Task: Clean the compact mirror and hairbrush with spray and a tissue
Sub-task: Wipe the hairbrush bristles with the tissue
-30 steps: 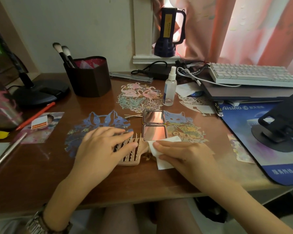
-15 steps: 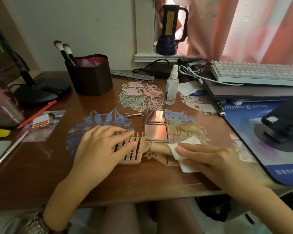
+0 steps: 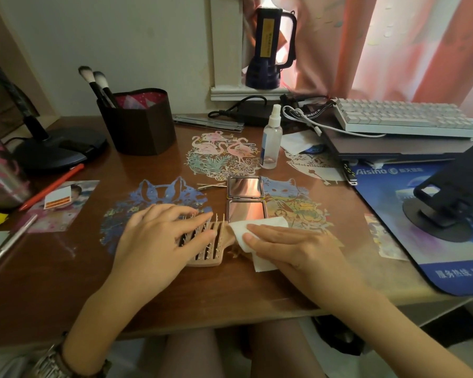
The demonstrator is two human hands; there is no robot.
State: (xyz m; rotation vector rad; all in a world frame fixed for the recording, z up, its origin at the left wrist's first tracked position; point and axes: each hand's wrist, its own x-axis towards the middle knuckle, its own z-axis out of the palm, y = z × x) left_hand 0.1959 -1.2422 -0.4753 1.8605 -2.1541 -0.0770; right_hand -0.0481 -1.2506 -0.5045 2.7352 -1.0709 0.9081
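Note:
A beige vented hairbrush [image 3: 205,248] lies bristles-up on the brown desk [image 3: 148,290]. My left hand [image 3: 159,241] rests flat over its head, fingers spread across the bristles, pinning it down. My right hand [image 3: 290,246] presses a white tissue [image 3: 253,234] against the brush's handle end, hiding the handle. An open square compact mirror [image 3: 246,199] lies just behind the brush, both panes facing up. A clear spray bottle [image 3: 271,140] with a white nozzle stands upright farther back.
A dark brush holder [image 3: 139,122] with two makeup brushes stands back left beside a lamp base [image 3: 58,148]. A white keyboard [image 3: 402,120], a laptop, a blue mat [image 3: 410,214] and a black phone stand [image 3: 453,192] fill the right. Hairpins [image 3: 210,185] lie left of the mirror.
My right hand slid the tissue right along the handle half a second ago and has come back left to the brush's neck. My left hand has stayed on the bristles.

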